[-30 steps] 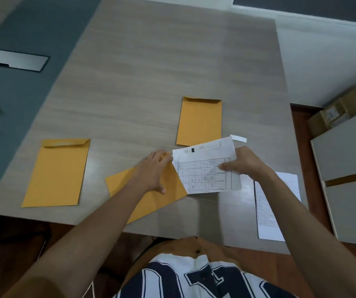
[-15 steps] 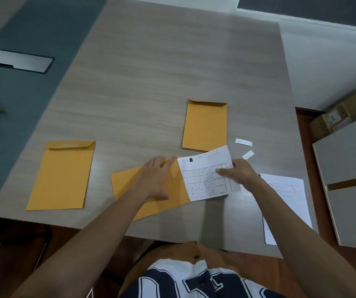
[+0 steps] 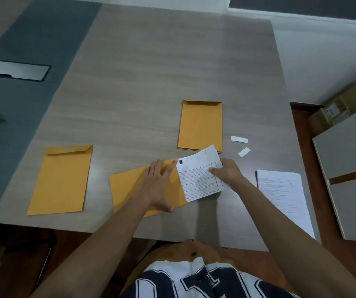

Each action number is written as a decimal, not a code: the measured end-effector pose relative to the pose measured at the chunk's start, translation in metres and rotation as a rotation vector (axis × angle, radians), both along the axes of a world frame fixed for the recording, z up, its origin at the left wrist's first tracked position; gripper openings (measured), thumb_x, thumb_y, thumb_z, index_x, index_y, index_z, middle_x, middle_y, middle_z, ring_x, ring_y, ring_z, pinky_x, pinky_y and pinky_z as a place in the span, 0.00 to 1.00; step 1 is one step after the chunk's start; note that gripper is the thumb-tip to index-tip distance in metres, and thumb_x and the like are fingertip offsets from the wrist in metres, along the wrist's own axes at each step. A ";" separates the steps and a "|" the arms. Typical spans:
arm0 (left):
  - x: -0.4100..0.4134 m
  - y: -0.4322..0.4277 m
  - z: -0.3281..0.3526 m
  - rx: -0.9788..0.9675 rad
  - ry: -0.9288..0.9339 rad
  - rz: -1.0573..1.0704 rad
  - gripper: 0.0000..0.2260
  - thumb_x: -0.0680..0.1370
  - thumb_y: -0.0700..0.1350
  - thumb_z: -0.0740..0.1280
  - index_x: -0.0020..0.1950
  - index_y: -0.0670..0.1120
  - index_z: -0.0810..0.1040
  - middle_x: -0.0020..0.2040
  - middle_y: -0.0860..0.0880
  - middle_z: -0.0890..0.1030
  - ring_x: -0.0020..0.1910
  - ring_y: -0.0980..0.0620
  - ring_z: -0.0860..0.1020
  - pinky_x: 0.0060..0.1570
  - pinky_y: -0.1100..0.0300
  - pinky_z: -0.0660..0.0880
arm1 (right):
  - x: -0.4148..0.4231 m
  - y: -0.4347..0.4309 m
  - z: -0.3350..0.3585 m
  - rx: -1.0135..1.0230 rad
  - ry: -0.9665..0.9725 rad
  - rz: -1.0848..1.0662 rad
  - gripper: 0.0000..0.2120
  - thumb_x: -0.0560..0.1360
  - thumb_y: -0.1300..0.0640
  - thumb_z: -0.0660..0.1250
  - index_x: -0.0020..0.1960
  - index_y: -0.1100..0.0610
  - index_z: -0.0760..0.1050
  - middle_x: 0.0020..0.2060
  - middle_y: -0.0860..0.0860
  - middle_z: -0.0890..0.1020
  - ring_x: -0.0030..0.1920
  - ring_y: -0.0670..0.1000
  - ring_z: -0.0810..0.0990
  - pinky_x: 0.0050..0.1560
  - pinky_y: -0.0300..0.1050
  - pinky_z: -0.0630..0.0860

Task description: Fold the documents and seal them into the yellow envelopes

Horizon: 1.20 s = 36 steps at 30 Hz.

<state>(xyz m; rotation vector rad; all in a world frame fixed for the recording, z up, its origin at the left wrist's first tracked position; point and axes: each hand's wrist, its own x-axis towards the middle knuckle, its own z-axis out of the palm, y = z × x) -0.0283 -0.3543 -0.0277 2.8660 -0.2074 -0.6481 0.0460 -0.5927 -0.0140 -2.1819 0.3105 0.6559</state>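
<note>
A yellow envelope (image 3: 127, 190) lies slanted near the table's front edge. My left hand (image 3: 160, 186) rests flat on it, fingers spread. A folded document (image 3: 198, 177) with a printed table sticks partway out of the envelope's right end. My right hand (image 3: 226, 171) grips the document's right edge. A second yellow envelope (image 3: 200, 124) lies just beyond, its near edge under the document's corner. A third yellow envelope (image 3: 62, 179) lies at the left with its flap showing. A stack of unfolded documents (image 3: 284, 196) lies to the right.
Two small white paper strips (image 3: 239, 139) (image 3: 244, 152) lie on the grey wooden table (image 3: 162, 67) right of the far envelope. A metal cable hatch (image 3: 20, 70) sits in the dark strip at left. A cabinet (image 3: 353, 168) and cardboard boxes (image 3: 340, 108) stand at right.
The document has come down onto the table and slid left, further into the slanted envelope. My left hand has flattened on the envelope. The view shifted slightly.
</note>
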 end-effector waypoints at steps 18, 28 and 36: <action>0.004 0.005 -0.001 0.082 -0.016 -0.090 0.68 0.55 0.71 0.76 0.76 0.58 0.29 0.78 0.38 0.50 0.78 0.39 0.49 0.75 0.45 0.54 | -0.014 0.034 0.000 -0.069 0.029 -0.047 0.12 0.75 0.62 0.62 0.56 0.59 0.81 0.53 0.54 0.83 0.49 0.53 0.78 0.46 0.44 0.73; 0.000 0.015 -0.010 0.054 -0.059 -0.085 0.67 0.55 0.74 0.74 0.76 0.56 0.30 0.78 0.38 0.48 0.78 0.37 0.46 0.76 0.44 0.50 | -0.019 0.064 0.002 -0.129 -0.021 0.012 0.12 0.76 0.60 0.63 0.56 0.59 0.80 0.52 0.53 0.83 0.49 0.52 0.79 0.43 0.41 0.72; 0.005 0.017 -0.012 0.072 -0.135 -0.173 0.67 0.54 0.75 0.71 0.77 0.55 0.32 0.72 0.36 0.58 0.74 0.36 0.56 0.74 0.40 0.52 | -0.021 0.068 0.002 -0.157 -0.014 -0.058 0.10 0.76 0.61 0.63 0.53 0.58 0.81 0.49 0.52 0.83 0.47 0.52 0.79 0.42 0.42 0.74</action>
